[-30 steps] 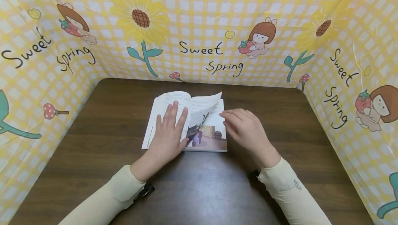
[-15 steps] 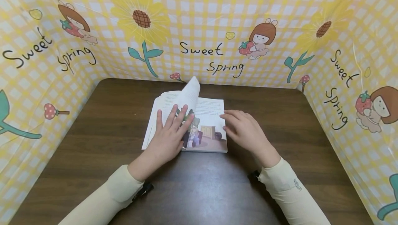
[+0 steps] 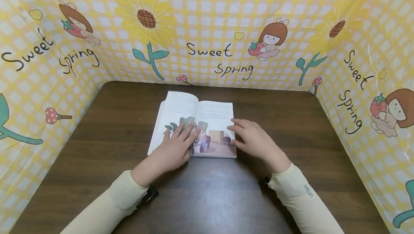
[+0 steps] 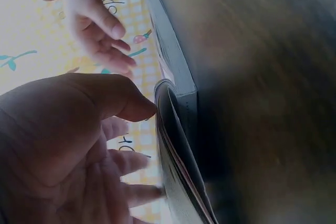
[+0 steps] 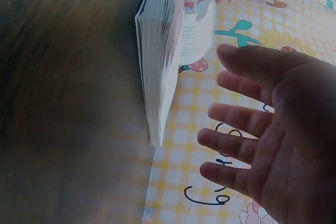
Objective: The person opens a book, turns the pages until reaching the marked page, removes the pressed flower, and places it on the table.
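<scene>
An illustrated book (image 3: 215, 113) lies spread on the table, text at the top of its pages and a coloured room scene along the bottom. My left hand (image 3: 173, 153) is over the lower left page, its fingers apart and fairly straight, covering part of the picture. In the left wrist view the thumb is beside the curved edges of the pages (image 4: 181, 150). By the book's right edge is my right hand (image 3: 257, 138), fingertips at or just over the margin. The right wrist view shows its fingers loosely bent with nothing held, apart from the page block (image 5: 160, 72).
The dark wooden table (image 3: 106, 126) carries the book near its middle. A yellow checked cloth (image 3: 207, 18) printed with flowers and words stands round the back and both sides. Black wrist straps (image 3: 148, 195) show under the cream sleeves (image 3: 103, 205).
A raised page has swung over from right to left and now lies on the left side, uncovering the full picture. The left hand has shifted slightly down; the right hand has barely moved.
</scene>
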The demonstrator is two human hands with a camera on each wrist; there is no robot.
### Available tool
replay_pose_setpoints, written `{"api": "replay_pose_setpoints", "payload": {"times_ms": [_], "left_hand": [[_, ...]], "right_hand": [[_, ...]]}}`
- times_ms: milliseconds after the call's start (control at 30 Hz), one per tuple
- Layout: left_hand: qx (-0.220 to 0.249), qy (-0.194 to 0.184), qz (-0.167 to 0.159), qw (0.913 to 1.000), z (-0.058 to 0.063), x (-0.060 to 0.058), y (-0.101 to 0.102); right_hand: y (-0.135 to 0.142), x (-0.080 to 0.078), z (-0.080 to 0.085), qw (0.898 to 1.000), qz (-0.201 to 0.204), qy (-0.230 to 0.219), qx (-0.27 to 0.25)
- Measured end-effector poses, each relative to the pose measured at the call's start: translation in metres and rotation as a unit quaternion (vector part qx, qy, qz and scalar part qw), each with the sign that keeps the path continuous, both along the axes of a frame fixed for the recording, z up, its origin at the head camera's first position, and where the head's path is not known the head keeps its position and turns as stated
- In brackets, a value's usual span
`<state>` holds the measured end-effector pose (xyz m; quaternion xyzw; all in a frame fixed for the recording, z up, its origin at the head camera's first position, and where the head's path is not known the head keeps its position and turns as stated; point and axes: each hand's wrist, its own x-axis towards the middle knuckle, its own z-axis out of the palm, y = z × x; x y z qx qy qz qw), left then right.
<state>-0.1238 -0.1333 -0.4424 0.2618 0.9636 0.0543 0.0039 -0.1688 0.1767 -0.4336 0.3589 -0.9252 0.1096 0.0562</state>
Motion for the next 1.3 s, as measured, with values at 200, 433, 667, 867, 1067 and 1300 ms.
{"api": "replay_pose_setpoints", "payload": {"times_ms": [200,433,667,867,1067,1300], "left_hand": [[0.009,-0.071,0.027,0.9971,0.001,-0.001,-0.003],[0.043,-0.098,0.005,0.9942,0.003,-0.007,-0.012],[0.064,-0.119,-0.015,0.9907,0.003,-0.015,-0.02],[0.059,-0.12,-0.015,0.9909,0.002,-0.015,-0.02],[0.058,-0.112,-0.016,0.9919,0.002,-0.013,-0.019],[0.057,-0.089,-0.011,0.9944,0.003,-0.013,-0.017]], "right_hand": [[-0.003,0.002,-0.005,0.997,0.033,-0.065,0.032],[-0.003,0.003,-0.01,0.988,0.051,-0.131,0.063],[-0.004,0.003,-0.011,0.988,0.052,-0.129,0.07],[-0.003,0.002,-0.011,0.987,0.061,-0.134,0.066],[-0.001,0.001,-0.01,0.987,0.083,-0.122,0.062],[0.0,0.002,-0.003,0.988,0.133,-0.039,0.066]]}}
